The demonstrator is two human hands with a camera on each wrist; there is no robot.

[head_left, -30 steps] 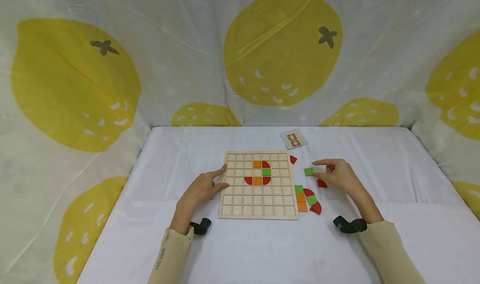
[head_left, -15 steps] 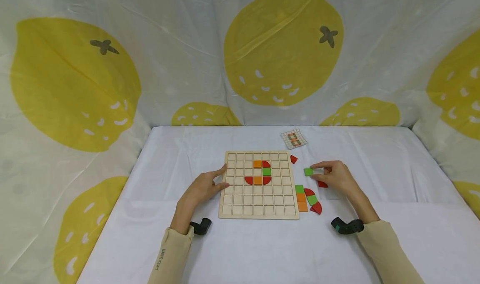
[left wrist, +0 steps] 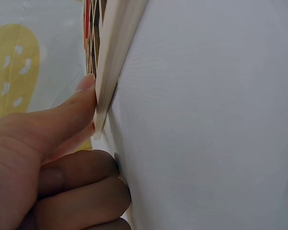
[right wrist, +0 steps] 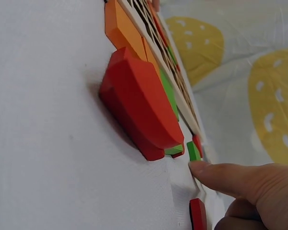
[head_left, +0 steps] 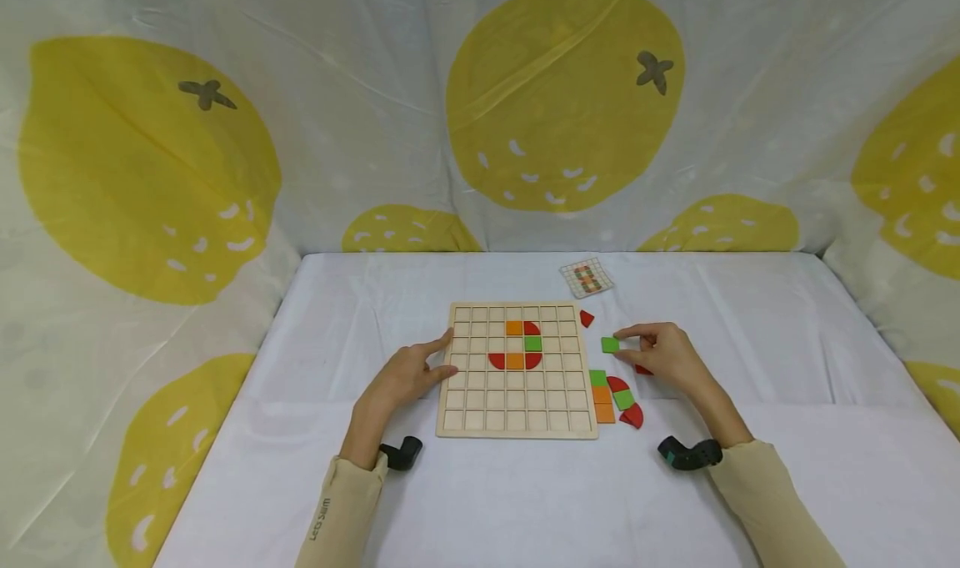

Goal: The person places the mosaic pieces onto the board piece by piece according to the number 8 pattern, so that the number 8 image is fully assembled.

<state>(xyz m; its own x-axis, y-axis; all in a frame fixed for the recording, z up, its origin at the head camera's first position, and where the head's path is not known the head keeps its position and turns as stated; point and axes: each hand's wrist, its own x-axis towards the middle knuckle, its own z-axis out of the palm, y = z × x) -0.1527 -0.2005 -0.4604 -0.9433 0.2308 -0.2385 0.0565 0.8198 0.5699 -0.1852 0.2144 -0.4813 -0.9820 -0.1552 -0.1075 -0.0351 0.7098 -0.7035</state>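
My left hand (head_left: 405, 376) lies at the left edge of a wooden grid board (head_left: 480, 399), thumb and index finger spread and touching its rim. In the left wrist view the thumb (left wrist: 67, 115) presses the board's side while other fingers curl beneath. On the board, orange squares, a green square and red quarter-circle pieces form a partial pattern. My right hand (head_left: 667, 354) pinches a green square piece (head_left: 611, 345) right of the board. A red piece (head_left: 643, 369) is partly hidden under that hand; in the right wrist view it shows as a red block (right wrist: 198, 214).
Beside the board's right edge lie a green square (head_left: 597, 378), orange squares (head_left: 603, 404) and a cluster of red pieces (head_left: 632, 416) with another green square. A red piece (head_left: 587, 319) sits near the top right corner. A pattern card (head_left: 587, 278) lies behind.
The right thumb and index finger have closed onto the green square and shifted it slightly left towards the board. The left hand and the board have stayed put.
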